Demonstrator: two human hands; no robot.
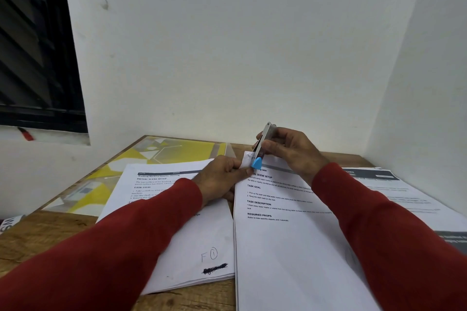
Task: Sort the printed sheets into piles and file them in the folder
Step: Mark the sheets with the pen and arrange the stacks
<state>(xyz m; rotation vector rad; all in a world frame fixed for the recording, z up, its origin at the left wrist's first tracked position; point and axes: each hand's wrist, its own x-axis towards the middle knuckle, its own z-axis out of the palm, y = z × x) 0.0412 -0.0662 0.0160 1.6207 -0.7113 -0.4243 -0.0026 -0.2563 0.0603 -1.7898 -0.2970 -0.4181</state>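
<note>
While left hand point(222, 177) pinches folded top corner of middle pile point(285, 247), right hand point(288, 151) has tight grip round metal stapler point(264, 144) w/ blue tip, jaws over that corner. Left pile point(202, 235) beside it on table point(38, 237), right pile point(404, 197) opp. side. Yellow folder point(161, 151) behind, partly under left pile.
</note>
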